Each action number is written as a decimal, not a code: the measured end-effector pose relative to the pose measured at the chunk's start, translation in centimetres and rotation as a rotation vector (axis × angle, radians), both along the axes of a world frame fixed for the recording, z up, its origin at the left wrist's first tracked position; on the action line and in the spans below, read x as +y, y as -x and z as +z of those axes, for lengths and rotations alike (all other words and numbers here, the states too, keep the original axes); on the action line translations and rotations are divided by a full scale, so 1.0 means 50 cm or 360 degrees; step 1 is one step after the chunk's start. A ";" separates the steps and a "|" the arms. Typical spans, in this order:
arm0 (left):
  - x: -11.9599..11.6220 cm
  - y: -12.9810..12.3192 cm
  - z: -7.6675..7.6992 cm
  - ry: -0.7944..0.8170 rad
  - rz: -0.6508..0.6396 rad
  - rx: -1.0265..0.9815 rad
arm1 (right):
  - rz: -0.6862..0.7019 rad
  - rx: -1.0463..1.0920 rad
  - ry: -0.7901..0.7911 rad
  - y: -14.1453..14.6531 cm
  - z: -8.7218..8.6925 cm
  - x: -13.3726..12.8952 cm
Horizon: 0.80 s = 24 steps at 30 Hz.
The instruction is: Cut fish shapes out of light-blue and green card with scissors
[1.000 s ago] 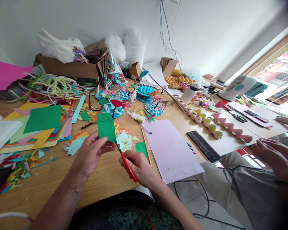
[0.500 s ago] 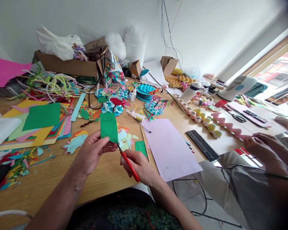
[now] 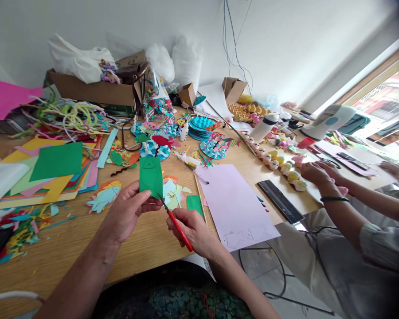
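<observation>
Between the thumb and fingers of my left hand (image 3: pixel 133 210) is a small sheet of green paper (image 3: pixel 150 175) with a fish outline drawn on it. My right hand (image 3: pixel 191 228) grips red-handled scissors (image 3: pixel 180 230), whose blades meet the paper's lower right corner. Just beyond the hands lie pale paper scraps (image 3: pixel 173 195) and a smaller green piece (image 3: pixel 194 204). A light blue paper fish (image 3: pixel 105 198) rests left of my left hand. To the right, a lilac sheet (image 3: pixel 234 199) carries pencilled fish outlines near its front edge.
Stacked coloured paper (image 3: pixel 56 161) and a heap of cuttings (image 3: pixel 23 230) occupy the left side. Decorated blue plates (image 3: pixel 199 128), glue bottles (image 3: pixel 189 161) and a dark ruler-like bar (image 3: pixel 281 201) stand farther out. Another person's hands (image 3: pixel 319 173) work over egg-carton pieces (image 3: pixel 297 181) at the right.
My hands, the scissors and the green paper look almost unmoved. The other person's arms have reached farther forward and left, over the pink egg-carton strip.
</observation>
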<state>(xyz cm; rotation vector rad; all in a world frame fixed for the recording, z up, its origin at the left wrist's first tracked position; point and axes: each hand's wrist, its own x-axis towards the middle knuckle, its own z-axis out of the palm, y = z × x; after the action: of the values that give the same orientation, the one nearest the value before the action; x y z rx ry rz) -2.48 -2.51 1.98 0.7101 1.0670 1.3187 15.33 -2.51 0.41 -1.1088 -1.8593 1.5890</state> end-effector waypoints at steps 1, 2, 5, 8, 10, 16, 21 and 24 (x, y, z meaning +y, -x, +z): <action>0.000 0.001 -0.001 0.0006 -0.0004 -0.0006 | 0.0004 -0.0006 -0.0008 0.000 0.000 0.000; 0.000 0.001 -0.002 0.0012 -0.0008 -0.0010 | 0.0005 -0.0011 -0.0016 0.000 0.001 0.000; 0.001 0.003 -0.005 0.0023 -0.0027 -0.0018 | 0.0011 -0.0023 -0.0044 -0.001 0.001 0.000; 0.002 0.004 -0.006 0.0029 -0.0046 -0.0020 | 0.0019 -0.0044 -0.0061 -0.003 -0.001 0.000; 0.003 0.005 -0.005 0.0037 -0.0065 -0.0013 | 0.0028 -0.0052 -0.0064 -0.005 -0.002 0.001; 0.003 0.007 -0.005 0.0041 -0.0135 0.0014 | 0.0053 -0.0015 -0.0029 -0.005 -0.002 -0.001; -0.001 0.008 -0.007 0.0041 -0.0172 0.0015 | 0.0058 0.0009 0.0002 -0.005 0.000 -0.002; 0.000 0.007 -0.007 0.0043 -0.0168 0.0011 | 0.0055 0.0024 0.0011 -0.007 0.000 -0.002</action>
<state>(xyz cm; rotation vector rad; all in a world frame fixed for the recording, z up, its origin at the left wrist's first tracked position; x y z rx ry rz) -2.83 -2.53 1.63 0.7413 1.0377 1.2103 15.66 -2.60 0.43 -1.0706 -1.8743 1.6196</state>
